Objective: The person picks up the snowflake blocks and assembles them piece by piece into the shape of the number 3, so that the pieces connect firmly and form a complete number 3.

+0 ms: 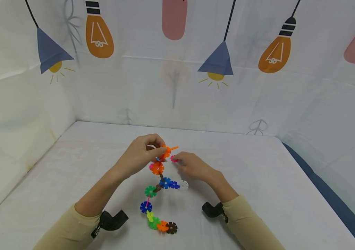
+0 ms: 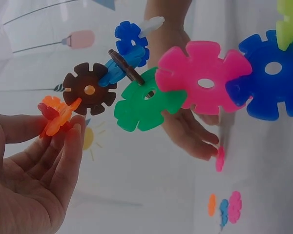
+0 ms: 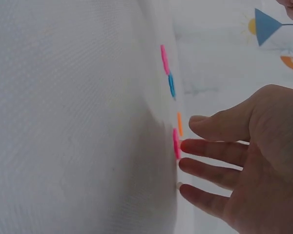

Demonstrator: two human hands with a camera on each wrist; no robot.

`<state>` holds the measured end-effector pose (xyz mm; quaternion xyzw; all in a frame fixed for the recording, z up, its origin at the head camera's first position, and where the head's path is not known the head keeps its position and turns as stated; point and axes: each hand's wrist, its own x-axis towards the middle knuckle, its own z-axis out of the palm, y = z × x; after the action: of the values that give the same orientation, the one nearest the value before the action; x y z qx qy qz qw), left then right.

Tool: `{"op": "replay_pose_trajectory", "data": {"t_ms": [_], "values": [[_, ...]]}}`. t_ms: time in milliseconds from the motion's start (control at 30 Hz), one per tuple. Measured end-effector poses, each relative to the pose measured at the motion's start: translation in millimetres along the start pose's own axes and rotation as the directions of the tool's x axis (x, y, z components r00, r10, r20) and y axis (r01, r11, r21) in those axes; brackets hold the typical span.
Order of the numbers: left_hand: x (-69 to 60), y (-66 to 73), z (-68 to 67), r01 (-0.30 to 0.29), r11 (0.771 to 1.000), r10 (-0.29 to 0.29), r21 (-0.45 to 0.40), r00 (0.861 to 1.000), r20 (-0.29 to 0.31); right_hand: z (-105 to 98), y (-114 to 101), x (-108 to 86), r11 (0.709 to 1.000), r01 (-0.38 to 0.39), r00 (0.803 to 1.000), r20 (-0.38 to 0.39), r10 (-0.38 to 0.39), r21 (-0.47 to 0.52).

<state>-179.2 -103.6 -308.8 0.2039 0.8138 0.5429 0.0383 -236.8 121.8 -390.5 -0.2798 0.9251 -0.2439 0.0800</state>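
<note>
A chain of interlocking flower-shaped plastic discs hangs from my left hand (image 1: 143, 152), whose thumb and fingers pinch an orange disc (image 2: 58, 119) at its upper end. Below it come a brown disc (image 2: 89, 88), a green disc (image 1: 150, 191) and a dark blue disc (image 1: 146, 207). A side branch ends in a white disc (image 1: 183, 185). The chain's lower end curves to another brown disc (image 1: 171, 227). My right hand (image 3: 244, 165) reaches low over the table, fingers nearly straight, thumb apart. Its fingertips are at a loose pink disc (image 3: 176, 144); firm contact is hard to tell.
Beyond the right hand, loose discs lie on the white table (image 1: 243, 166): an orange one (image 2: 212, 204), a blue one (image 2: 224, 212) and another pink one (image 2: 235, 207). White cloth walls (image 1: 152, 93) with printed lamps enclose the back and sides. Each wrist carries a black camera mount (image 1: 113, 221).
</note>
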Motion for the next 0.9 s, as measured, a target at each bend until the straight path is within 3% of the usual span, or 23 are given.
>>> {"op": "replay_pose_trajectory", "data": {"t_ms": [267, 667, 900], "values": [[0.7, -1.1, 1.1, -0.014, 1.000, 0.014, 0.023, 1.000, 0.000, 1.6, 2.9, 0.8, 1.000, 0.017, 1.000, -0.009, -0.017, -0.012], [0.8, -0.2, 2.3, 0.013, 1.000, -0.013, 0.009, 1.000, 0.007, 3.8, 6.1, 0.8, 0.994, 0.112, 0.991, -0.069, -0.113, -0.010], [1.1, 0.0, 1.7, 0.012, 1.000, -0.012, 0.027, 1.000, -0.011, 4.7, 3.7, 3.0, 0.996, 0.084, 0.993, -0.080, -0.083, 0.014]]}}
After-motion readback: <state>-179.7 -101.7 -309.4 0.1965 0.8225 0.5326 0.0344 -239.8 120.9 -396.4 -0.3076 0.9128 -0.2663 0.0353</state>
